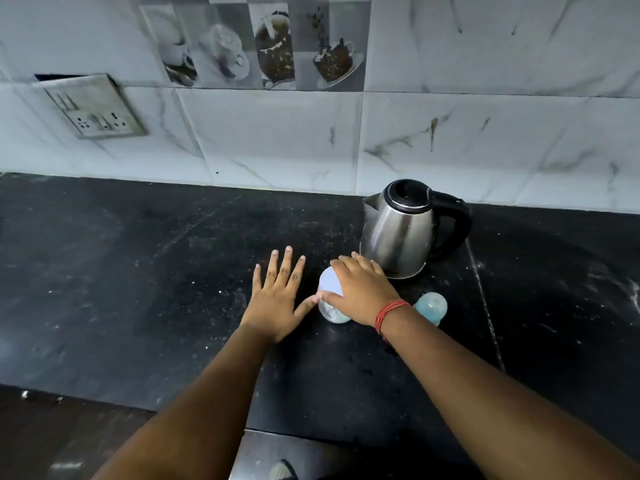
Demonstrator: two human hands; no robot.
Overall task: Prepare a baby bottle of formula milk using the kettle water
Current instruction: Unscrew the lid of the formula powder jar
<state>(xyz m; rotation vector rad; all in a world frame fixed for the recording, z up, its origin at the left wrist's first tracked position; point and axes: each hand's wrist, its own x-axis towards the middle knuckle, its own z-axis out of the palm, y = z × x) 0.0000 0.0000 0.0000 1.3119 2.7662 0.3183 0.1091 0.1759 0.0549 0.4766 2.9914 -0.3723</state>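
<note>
Head camera, looking down at a black stone counter against a pale tiled wall.

At centre stands a small container with a light blue lid; whether it is the formula tub or the bottle itself cannot be told. The right hand lies over its top, fingers curled round the lid and thumb against its side. The left hand, at nine o'clock from the container, lies flat with fingers straight and spread, its thumb tip just touching the container's side.

A steel kettle with a black handle stands at one o'clock, near the right hand, lid shut. A second pale blue rounded piece, perhaps a bottle cap, sits at three o'clock, behind the right wrist.

Risks, as a judgement: only a thumb steadies the container, so twisting the lid could tip it. The kettle is close; a knuckle could brush hot steel.
</note>
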